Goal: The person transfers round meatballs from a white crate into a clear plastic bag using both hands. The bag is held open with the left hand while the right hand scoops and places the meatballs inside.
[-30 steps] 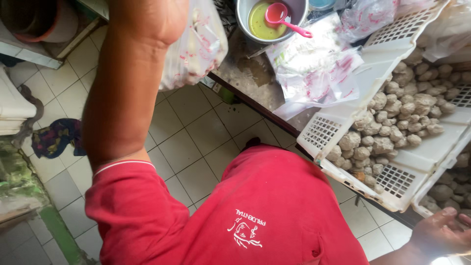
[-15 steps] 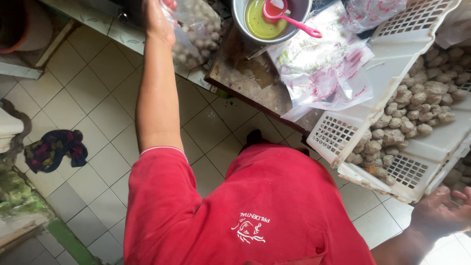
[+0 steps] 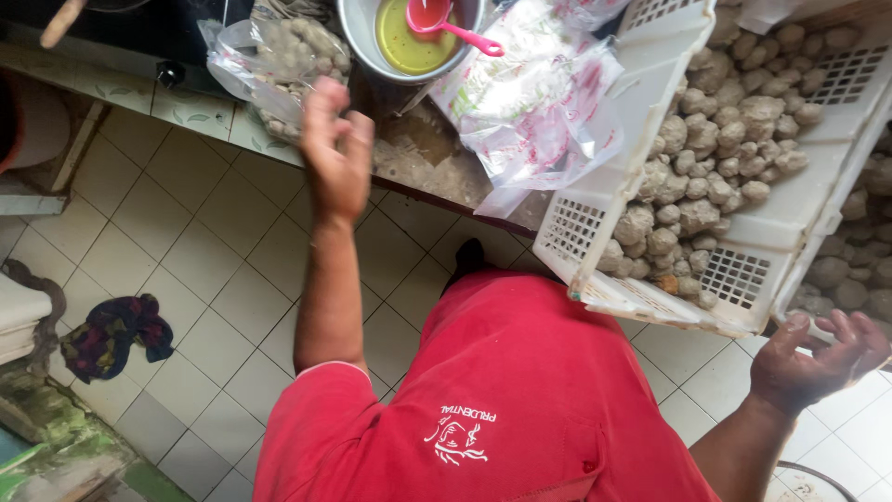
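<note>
My left hand [image 3: 336, 158] hangs open over the tiled floor, fingers apart, just in front of a clear plastic bag of grey-brown balls [image 3: 279, 51] that lies on the counter edge. My right hand [image 3: 816, 358] is open, palm up, right below the lower corner of a white plastic crate [image 3: 604, 214]. I cannot tell if it touches the crate. The tilted crate holds several of the same lumpy grey-brown balls [image 3: 715, 158]. I wear a red shirt [image 3: 502, 409].
A metal bowl of yellowish liquid [image 3: 409, 42] with a pink ladle [image 3: 446, 23] stands on the counter. Clear plastic bags [image 3: 539, 102] lie beside it. A second crate of balls [image 3: 850, 270] is at the right. A dark rag [image 3: 116, 335] lies on the white floor tiles.
My left hand carried the bag of balls up to the counter, let it go there and drew back open. My right hand stayed low beside the crate.
</note>
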